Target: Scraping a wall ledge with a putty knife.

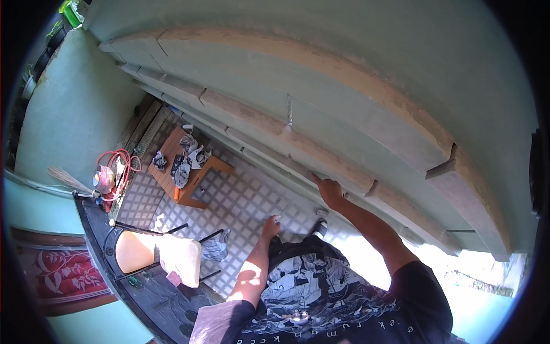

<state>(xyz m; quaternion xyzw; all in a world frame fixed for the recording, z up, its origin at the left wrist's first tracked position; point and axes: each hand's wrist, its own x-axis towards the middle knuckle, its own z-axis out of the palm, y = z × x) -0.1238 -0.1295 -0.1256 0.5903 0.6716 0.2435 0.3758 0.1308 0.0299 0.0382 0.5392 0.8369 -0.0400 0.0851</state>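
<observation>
My right hand [330, 191] is raised to a low ledge of the green wall's moulding [283, 161], its index finger stretched out at or just before the ledge; whether it touches cannot be told. Lower down, my left hand [271, 226] hangs above the tiled floor near my leg, its fingers curled around a small pale object too small to name. Left of my hands stands a brown slatted table [165, 150] bearing several crumpled newspaper pieces [182, 172] and a dark handheld device [176, 162]. An orange object [176, 192] lies at its edge.
A cushioned metal chair [178, 258] stands at lower left, with a crumpled sheet [215, 247] on the floor beside it. A coiled red hose [136, 163] and a stick broom [68, 178] are at the far left. Long ledges [258, 109] project from the wall.
</observation>
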